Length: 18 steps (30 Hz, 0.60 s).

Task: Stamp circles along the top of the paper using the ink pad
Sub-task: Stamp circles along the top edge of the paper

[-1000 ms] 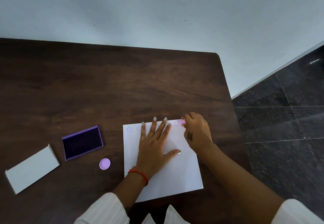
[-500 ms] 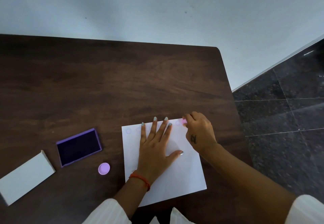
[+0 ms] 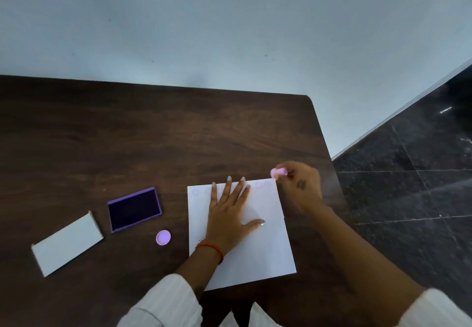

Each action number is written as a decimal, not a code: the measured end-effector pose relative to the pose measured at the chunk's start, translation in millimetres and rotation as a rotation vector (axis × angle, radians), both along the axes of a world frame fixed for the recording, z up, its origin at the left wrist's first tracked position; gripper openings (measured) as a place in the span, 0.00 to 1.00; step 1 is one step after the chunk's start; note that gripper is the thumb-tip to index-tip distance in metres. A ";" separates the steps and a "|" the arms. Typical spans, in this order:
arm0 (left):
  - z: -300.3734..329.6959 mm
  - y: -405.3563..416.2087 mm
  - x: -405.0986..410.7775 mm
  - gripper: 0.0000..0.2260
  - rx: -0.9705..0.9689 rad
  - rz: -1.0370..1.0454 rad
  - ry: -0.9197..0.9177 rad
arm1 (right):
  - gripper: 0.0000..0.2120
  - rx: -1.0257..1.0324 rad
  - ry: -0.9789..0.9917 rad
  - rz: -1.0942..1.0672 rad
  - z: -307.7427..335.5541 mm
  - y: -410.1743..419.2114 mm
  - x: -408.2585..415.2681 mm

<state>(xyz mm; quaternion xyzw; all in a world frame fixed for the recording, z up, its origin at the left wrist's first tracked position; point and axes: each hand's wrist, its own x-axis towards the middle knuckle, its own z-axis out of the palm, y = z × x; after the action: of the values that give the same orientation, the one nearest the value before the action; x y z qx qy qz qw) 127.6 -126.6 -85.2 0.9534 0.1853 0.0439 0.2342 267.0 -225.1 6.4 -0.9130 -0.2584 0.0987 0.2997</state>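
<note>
So my right hand (image 3: 298, 186) has the little pink stamp (image 3: 278, 172) pinched in its fingertips, lifted just off the top-right corner of the paper (image 3: 255, 250). My left hand (image 3: 229, 214) is spread flat on the sheet, fingers aimed at 12 o'clock, pinning it to the table (image 3: 153, 135).

Faint circles (image 3: 258, 185) run along the top edge, a couple at the left corner and a couple just left of the stamp; whatever's under my fingers I can't tell.

What matters next: the ink pad (image 3: 134, 210) lies way over at about 9 o'clock from the stamp, past the left hand, its long axis running roughly 8 to 2. The left hand is nearer to it, but the right has the stamp, so re-inking probably means crossing over. A lilac cap (image 3: 163, 237) and a white lid (image 3: 67, 243) lie near the pad.
</note>
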 end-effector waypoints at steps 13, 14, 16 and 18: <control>23.2 13.2 -13.7 0.36 -0.055 0.047 -0.131 | 0.05 1.012 1.210 -0.563 12.5 -53.2 -64.4; 27.1 16.4 -19.2 0.35 -0.073 0.064 -0.156 | 0.05 1.019 1.259 -0.546 12.1 -52.4 -70.5; 33.7 24.3 -34.5 0.34 -0.098 0.106 -0.183 | 0.08 1.020 1.319 -0.531 8.1 -48.1 -81.0; 38.6 31.8 -53.0 0.33 -0.102 0.150 -0.179 | 0.06 1.039 1.342 -0.536 3.7 -42.2 -90.5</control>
<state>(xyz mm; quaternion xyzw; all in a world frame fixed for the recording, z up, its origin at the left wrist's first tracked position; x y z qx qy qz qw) 74.6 -94.8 -46.6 0.9161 0.2363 0.1366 0.2938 176.5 -267.3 10.1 -0.4414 0.1817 0.4099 0.7773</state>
